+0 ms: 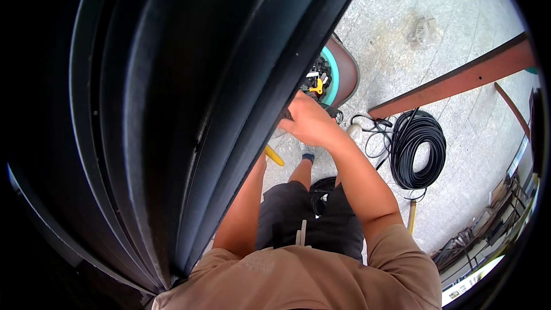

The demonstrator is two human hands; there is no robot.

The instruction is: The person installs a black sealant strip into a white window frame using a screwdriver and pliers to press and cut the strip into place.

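A large dark frame of long, ridged bars [229, 80] slants across the left side, close in front of me. My right hand [310, 119] is at its lower right edge, fingers curled and closed. Whatever lies in its grip is mostly covered by the hand and the frame. My left forearm [244, 212] reaches up behind the frame, which hides that hand's fingers. Between my arms, a yellow handle [275, 155] sticks out past the frame's edge; its other end is out of sight.
Beyond my right hand, a brown container [348, 72] holds a teal-rimmed bowl [333, 74] of small dark parts and a yellow piece [317, 86]. Coiled black cable [439, 155] lies on the grey floor [390, 17] at right, beside a reddish-brown beam [459, 77]. Metal racks [482, 229] stand lower right.
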